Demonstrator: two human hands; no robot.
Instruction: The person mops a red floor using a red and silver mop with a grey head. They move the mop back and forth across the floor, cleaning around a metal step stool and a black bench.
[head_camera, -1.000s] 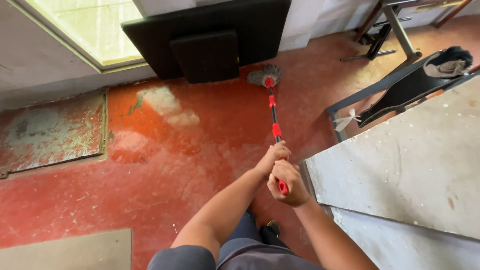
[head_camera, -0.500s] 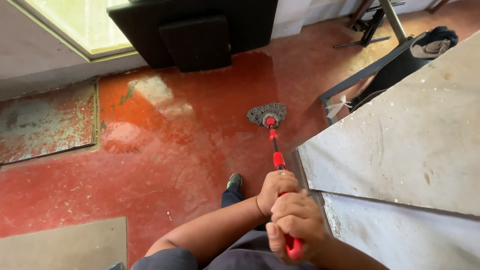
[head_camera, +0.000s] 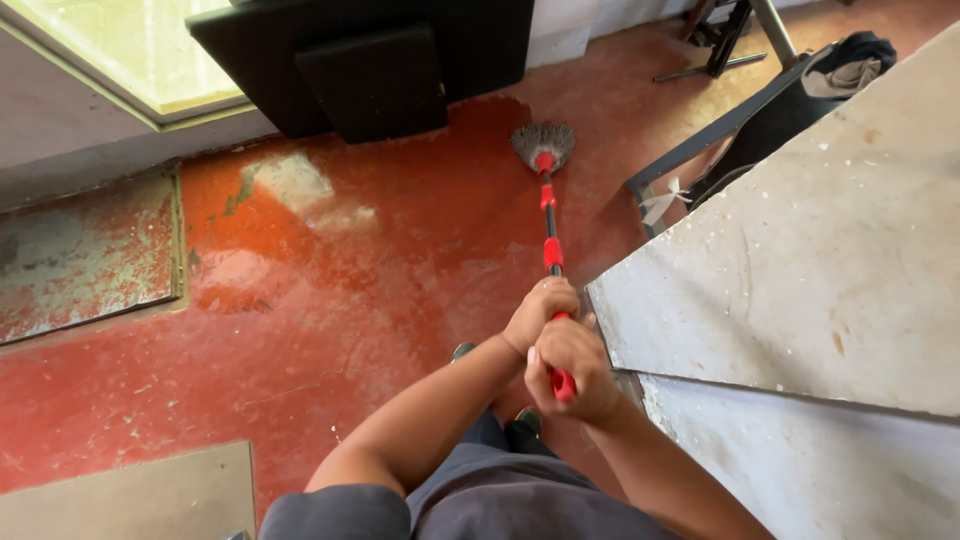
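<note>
you're mid-stroke with the mop (head_camera: 548, 215): your left hand (head_camera: 538, 312) and right hand (head_camera: 572, 368) are both clamped around its red and black handle at lower centre of the frame, left ahead of right. the grey stringy mop head (head_camera: 543, 145) sits on the wet red floor (head_camera: 330, 300) at upper centre, just below the black panel (head_camera: 370, 60). next, you'd likely need to drag it back, keeping the handle off the grey slab (head_camera: 800, 260) at right. compared with half a second ago, the mop head lies farther out, nearer the panel.
</note>
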